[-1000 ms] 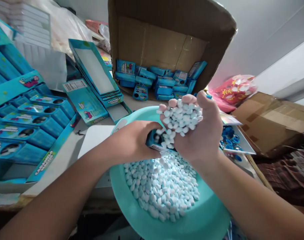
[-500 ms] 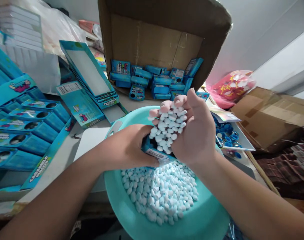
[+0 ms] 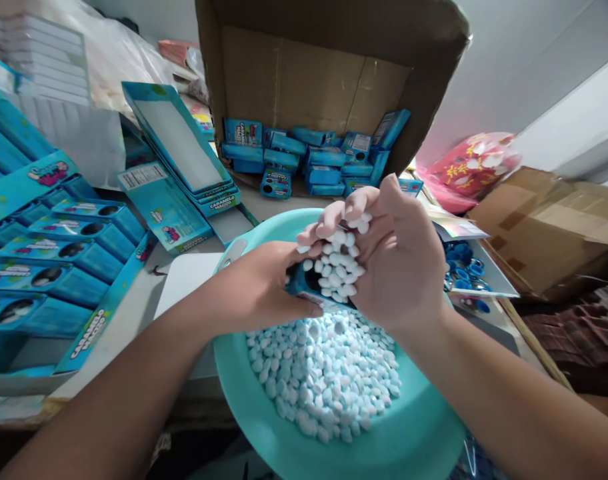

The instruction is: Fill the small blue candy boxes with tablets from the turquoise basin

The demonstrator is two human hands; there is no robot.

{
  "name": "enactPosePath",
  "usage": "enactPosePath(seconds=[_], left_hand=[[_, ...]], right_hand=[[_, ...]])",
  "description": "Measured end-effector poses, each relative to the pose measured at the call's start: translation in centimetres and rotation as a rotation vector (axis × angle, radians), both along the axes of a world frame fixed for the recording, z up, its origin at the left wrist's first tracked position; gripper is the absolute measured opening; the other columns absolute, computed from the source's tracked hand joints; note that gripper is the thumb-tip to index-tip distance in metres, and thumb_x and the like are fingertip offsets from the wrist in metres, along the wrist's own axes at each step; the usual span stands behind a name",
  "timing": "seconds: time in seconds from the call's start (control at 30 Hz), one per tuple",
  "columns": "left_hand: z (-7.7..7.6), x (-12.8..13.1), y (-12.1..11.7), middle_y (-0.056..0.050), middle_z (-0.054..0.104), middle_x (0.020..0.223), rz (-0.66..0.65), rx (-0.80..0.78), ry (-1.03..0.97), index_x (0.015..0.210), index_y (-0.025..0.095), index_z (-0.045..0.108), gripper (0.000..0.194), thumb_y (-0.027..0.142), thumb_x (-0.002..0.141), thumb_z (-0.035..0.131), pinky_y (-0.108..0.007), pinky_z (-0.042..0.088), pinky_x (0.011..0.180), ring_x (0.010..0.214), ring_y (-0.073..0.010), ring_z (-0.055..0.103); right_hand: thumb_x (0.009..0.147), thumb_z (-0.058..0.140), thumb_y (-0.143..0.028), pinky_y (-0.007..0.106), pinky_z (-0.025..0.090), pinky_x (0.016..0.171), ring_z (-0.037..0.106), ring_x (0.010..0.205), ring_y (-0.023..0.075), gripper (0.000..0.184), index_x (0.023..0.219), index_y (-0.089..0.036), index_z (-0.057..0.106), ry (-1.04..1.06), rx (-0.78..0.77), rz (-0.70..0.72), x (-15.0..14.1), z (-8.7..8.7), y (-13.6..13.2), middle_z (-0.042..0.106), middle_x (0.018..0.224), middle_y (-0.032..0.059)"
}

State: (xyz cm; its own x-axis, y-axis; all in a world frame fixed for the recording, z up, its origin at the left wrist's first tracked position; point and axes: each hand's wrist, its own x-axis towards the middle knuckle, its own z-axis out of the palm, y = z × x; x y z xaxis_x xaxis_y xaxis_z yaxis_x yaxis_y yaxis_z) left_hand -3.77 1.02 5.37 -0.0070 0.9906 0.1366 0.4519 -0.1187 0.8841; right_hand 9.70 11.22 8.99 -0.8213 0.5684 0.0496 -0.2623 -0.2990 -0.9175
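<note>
At far left, a blue display tray (image 3: pixel 91 333) packed with small printed boxes (image 3: pixel 64 248), well apart from the work; next, nested open trays (image 3: pixel 177 143) on the table; then the left hand (image 3: pixel 257 287), gripping the small blue box (image 3: pixel 303 287), thumb along the near side, far fingertips mostly hidden; with too tight a pinch, liable to buckle the thin-looking walls and narrow the mouth; with too loose a one, liable to let the box tip; below, the turquoise basin (image 3: pixel 244 407) with its heap (image 3: pixel 329 380) of white and pale blue pieces, well placed to catch most strays (a forgiving spot for a spill); behind, a big cardboard carton (image 3: pixel 309 80) with more boxes (image 3: pixel 327 158) inside, open toward the basin; at the box's mouth, loose white pieces (image 3: pixel 340 270), bunched against the right hand (image 3: pixel 404 267), palm cupped, fingers curled but not closed; from too steep a tilt, possible jamming at the small opening or overflow past its edge; from gaps between fingers, possible leaks; farther right, a white tray (image 3: pixel 504 292) of blue rings (image 3: pixel 467 273), near enough to the right forearm for a knock during a wide swing.
</note>
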Motion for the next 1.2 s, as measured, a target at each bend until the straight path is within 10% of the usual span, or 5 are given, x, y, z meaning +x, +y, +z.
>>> enactPosePath(seconds=[0.37, 0.9, 1.2], left_hand=[[-0.2, 0.1, -0.3, -0.003, 0.073, 0.113, 0.022, -0.035, 0.283, 0.115, 0.030, 0.072, 0.049, 0.041, 0.070, 0.086, -0.036, 0.058, 0.077, 0.098, -0.0309, 0.071], [-0.6, 0.3, -0.1, 0.000, 0.071, 0.121, 0.045, 0.055, -0.005, 0.123, 0.027, 0.068, 0.045, 0.019, 0.080, 0.076, -0.039, 0.051, 0.102, 0.120, -0.0287, 0.063], [-0.5, 0.6, 0.2, -0.002, 0.073, 0.116, 0.310, 0.050, 0.100, 0.120, 0.026, 0.067, 0.046, 0.028, 0.076, 0.080, -0.038, 0.057, 0.089, 0.107, -0.0290, 0.069]], right_hand=[[0.094, 0.056, -0.060, 0.041, 0.063, 0.083, 0.072, 0.096, 0.0234, 0.041, 0.071, -0.025, 0.060, 0.072, 0.119, 0.021, -0.3, -0.8, -0.3, 0.062, 0.072, 0.0007], [0.093, 0.048, -0.074, 0.048, 0.062, 0.083, 0.069, 0.103, 0.0295, 0.052, 0.075, -0.027, 0.061, 0.068, 0.298, 0.045, 0.5, -0.5, -0.2, 0.066, 0.080, 0.0046], [0.103, 0.043, -0.058, 0.049, 0.052, 0.103, 0.065, 0.118, 0.0284, 0.042, 0.103, -0.026, 0.071, 0.182, 0.554, 0.084, 0.6, -1.3, 0.4, 0.073, 0.102, 0.0063]])
